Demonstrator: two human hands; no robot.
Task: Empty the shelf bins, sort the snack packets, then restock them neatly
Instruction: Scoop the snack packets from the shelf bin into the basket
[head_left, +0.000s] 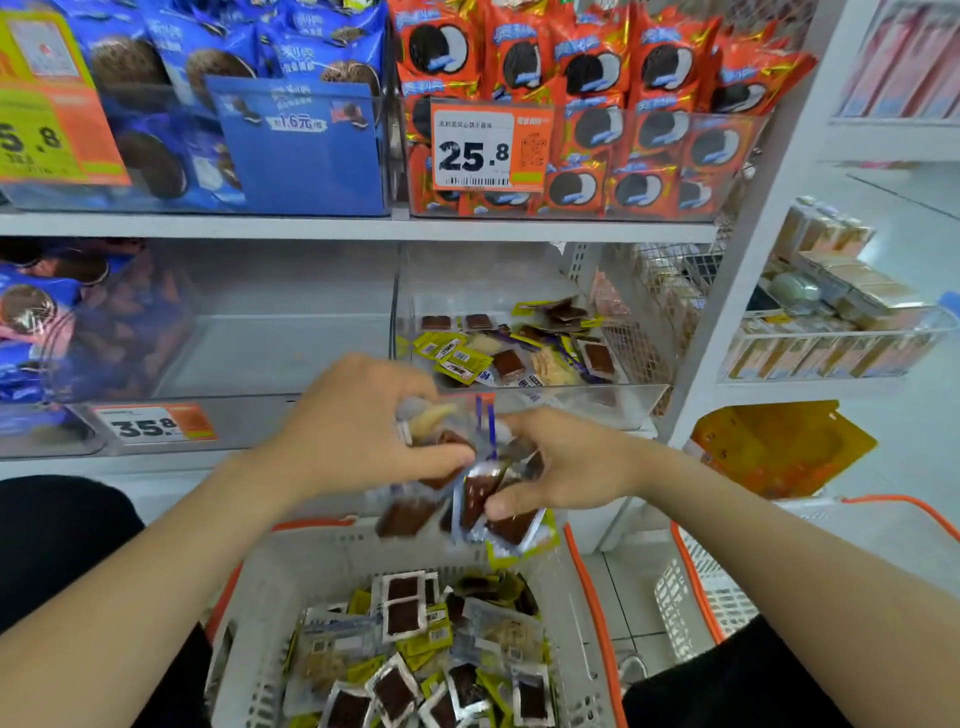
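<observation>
left hand (358, 431): raised in front of the lower shelf (218, 462), above the basket; its fingers curl down over the top of a bunch of snack packets (470, 488) and grasp it.
right hand (566, 462): meets the bunch from the other side; its fingers are clenched on the same snack packets, with the thumb pressing a dark packet from below.
snack packets: small clear-edged sachets with dark brown squares inside, plus one pale piece near the left hand; they are blurred, so the count cannot be told. The bunch hangs over the far rim of the basket.
basket (332, 561): white plastic with an orange rim, directly below both hands; it holds a loose pile (415, 644) of dark brown, yellow-green and pale sachets, all mixed.
right bin (582, 405): clear-walled, on the lower shelf just behind the hands; a thin scatter of mixed sachets (514, 353) lies on its floor.
middle bin (270, 332): clear-walled, touching the right bin's left side.
price tag (150, 426): orange and white, reads 35.8, on the lower shelf's front.
upper shelf (311, 226): blue cookie packs (208, 62) in a bin at left, red cookie packs (597, 67) in a bin at right.
second basket (696, 597): same white and orange, just beside the first on the right.
</observation>
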